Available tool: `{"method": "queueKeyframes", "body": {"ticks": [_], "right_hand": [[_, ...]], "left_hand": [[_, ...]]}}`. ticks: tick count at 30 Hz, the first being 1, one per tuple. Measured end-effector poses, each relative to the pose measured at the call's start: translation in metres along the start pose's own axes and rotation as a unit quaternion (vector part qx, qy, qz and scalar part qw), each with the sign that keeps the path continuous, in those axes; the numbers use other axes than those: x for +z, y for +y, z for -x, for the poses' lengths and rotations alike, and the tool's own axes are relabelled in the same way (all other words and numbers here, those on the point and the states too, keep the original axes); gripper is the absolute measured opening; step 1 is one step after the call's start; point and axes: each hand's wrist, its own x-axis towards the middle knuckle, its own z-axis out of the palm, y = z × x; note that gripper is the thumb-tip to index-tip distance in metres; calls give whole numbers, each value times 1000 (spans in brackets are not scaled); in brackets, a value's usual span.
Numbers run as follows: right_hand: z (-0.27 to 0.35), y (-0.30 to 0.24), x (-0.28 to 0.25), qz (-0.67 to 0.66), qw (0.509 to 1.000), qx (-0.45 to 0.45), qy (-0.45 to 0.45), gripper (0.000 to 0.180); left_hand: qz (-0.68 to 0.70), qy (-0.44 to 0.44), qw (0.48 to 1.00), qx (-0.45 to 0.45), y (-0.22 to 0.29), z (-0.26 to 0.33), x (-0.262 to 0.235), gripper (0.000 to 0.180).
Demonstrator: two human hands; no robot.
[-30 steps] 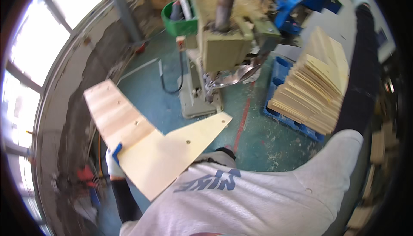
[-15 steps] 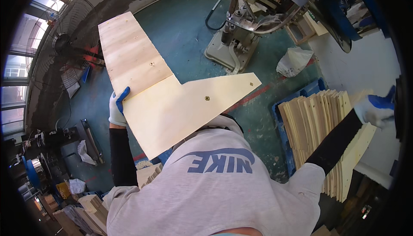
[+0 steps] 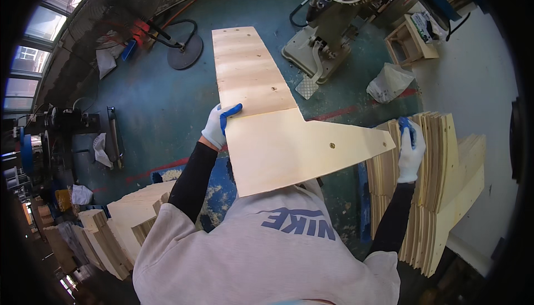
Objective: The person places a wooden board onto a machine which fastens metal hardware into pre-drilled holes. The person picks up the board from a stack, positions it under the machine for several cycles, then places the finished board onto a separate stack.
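Both hands wear white gloves with blue on the palm side. Left hand (image 3: 219, 127), at the board's 9 o'clock edge, grips the board (image 3: 267, 149), its blue thumb laid over the upper face. Right hand (image 3: 410, 146) is just beside the board's tip at 3 o'clock, fingers bent; whether it is closed on anything, or touches the tip or the stack behind it, I cannot tell. The board is at the centre of the view, held above the floor (image 3: 161, 104) in front of the grey shirt (image 3: 267, 260). It is L-shaped, one arm toward 12 o'clock and the other narrowing toward 3, with a seam across it near the left thumb and small round marks along both arms. Between 3 and 4 o'clock is a stack of boards (image 3: 445, 193), beside a blue edge on the floor. More wood pieces (image 3: 133, 210) stand at 8 o'clock, near the left elbow. At 1 o'clock is the base of a machine (image 3: 311, 46); at 2, a white bag (image 3: 389, 82), with a wooden box (image 3: 409, 46) beyond it. A round black stand base (image 3: 186, 53) lies between 10 and 11 o'clock.
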Motion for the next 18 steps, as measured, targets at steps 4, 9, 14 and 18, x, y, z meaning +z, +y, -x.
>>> {"method": "queueKeyframes", "body": {"ticks": [4,9,14,18], "right_hand": [[21,0,-13,171,940,-229,-186,34],[74,15,-30,275,842,-5,-463,70],[165,96,-166,232,902,43,-363,67],[222,148,-241,207,938,74,-269,67]], "left_hand": [[-6,-48,997,-56,-60,26,44,42],[39,-150,986,-65,-121,45,98,51],[-52,-230,971,-31,-200,75,228,53],[-104,-326,939,39,-240,76,323,52]]}}
